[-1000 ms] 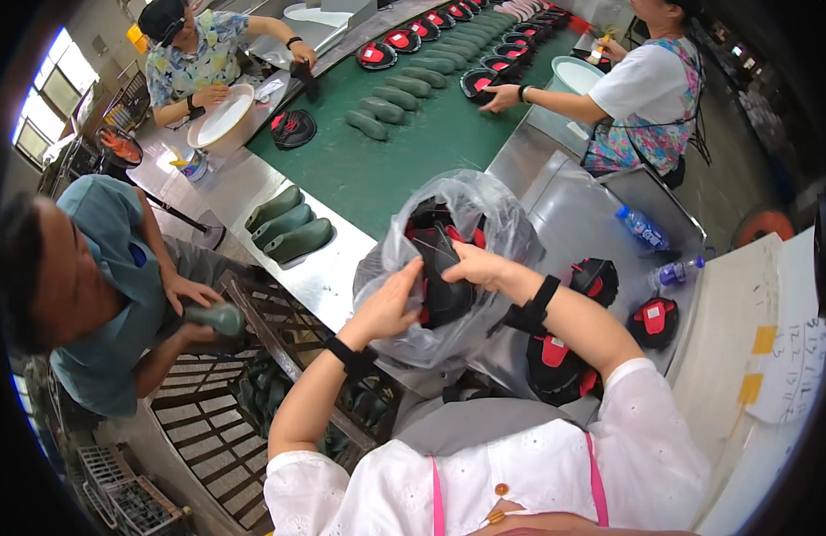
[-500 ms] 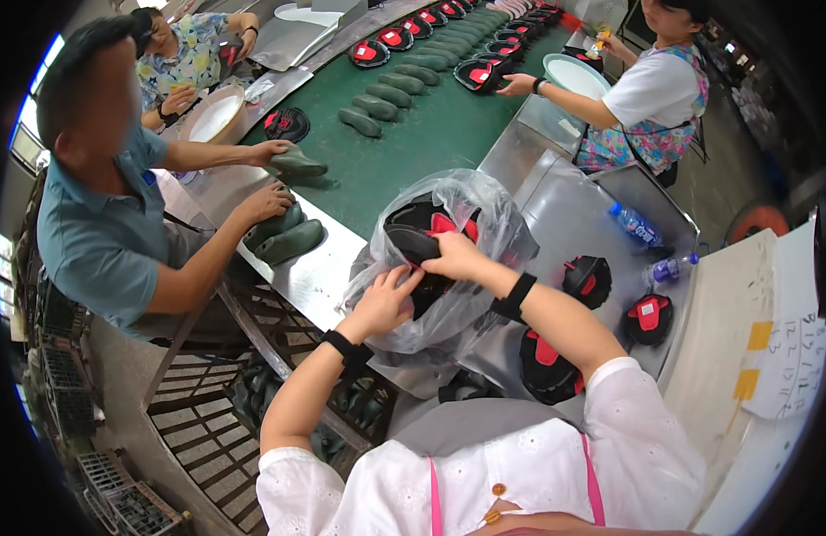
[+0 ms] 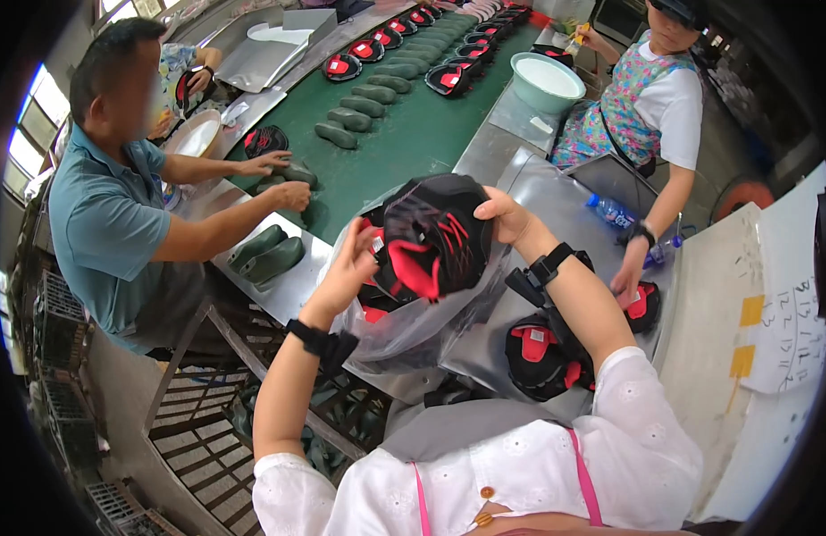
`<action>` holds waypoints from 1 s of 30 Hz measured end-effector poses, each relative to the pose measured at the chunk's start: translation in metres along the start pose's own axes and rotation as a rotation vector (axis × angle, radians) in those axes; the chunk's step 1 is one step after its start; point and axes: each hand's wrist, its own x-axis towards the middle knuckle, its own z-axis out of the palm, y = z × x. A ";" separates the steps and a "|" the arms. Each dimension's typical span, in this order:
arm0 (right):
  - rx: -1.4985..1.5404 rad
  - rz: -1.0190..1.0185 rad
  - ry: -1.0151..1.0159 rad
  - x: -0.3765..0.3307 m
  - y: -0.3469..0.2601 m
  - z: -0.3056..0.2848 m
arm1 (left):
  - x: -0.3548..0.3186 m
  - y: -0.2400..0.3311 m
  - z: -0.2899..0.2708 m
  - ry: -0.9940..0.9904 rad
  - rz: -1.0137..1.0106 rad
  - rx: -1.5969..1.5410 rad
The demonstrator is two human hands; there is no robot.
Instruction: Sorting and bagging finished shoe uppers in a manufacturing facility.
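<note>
Over the clear plastic bag (image 3: 466,313) I hold up a black shoe upper with red lining and red laces (image 3: 462,228). My right hand (image 3: 509,217) is closed on its right edge, thumb on the near side. Beside its left edge is my left hand (image 3: 346,272), fingers spread and bent; it appears to be apart from the upper. More black and red uppers (image 3: 374,313) lie in the bag, partly hidden. To the right, a dark upper with a red tongue (image 3: 538,353) rests on the metal table (image 3: 484,326).
Green shoe lasts (image 3: 355,119) and uppers (image 3: 341,67) stand in rows on the green belt (image 3: 399,170). At left a co-worker's hands (image 3: 288,188) touch lasts. At right another co-worker's hand (image 3: 625,284) reaches an upper (image 3: 643,308) near bottles (image 3: 609,211). A metal rack (image 3: 243,384) stands below.
The upper has come up out of the bag in my right hand. My left hand has moved left, away from it. The right co-worker's arm has reached down to the metal table.
</note>
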 end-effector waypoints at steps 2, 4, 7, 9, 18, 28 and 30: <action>-0.047 -0.075 0.101 -0.006 -0.001 -0.012 | 0.014 0.035 0.031 -0.185 -0.318 -0.366; -0.058 -0.191 0.252 -0.007 -0.002 -0.020 | 0.014 0.023 0.049 -0.326 -0.131 -0.173; 0.027 -0.445 0.481 -0.011 -0.004 -0.028 | 0.006 0.013 0.064 -0.152 -0.188 -0.417; 0.364 -0.311 0.434 -0.020 -0.012 -0.032 | 0.005 0.013 0.053 -0.041 -0.111 -0.476; 0.147 -0.122 0.194 -0.008 0.009 -0.048 | 0.048 0.026 0.042 -0.030 -0.015 -0.421; 0.313 -0.430 0.622 0.066 -0.016 -0.123 | 0.032 -0.039 -0.004 -0.328 0.047 1.497; 0.254 -0.520 0.659 0.074 -0.018 -0.149 | 0.032 -0.038 -0.001 -0.417 -0.077 1.787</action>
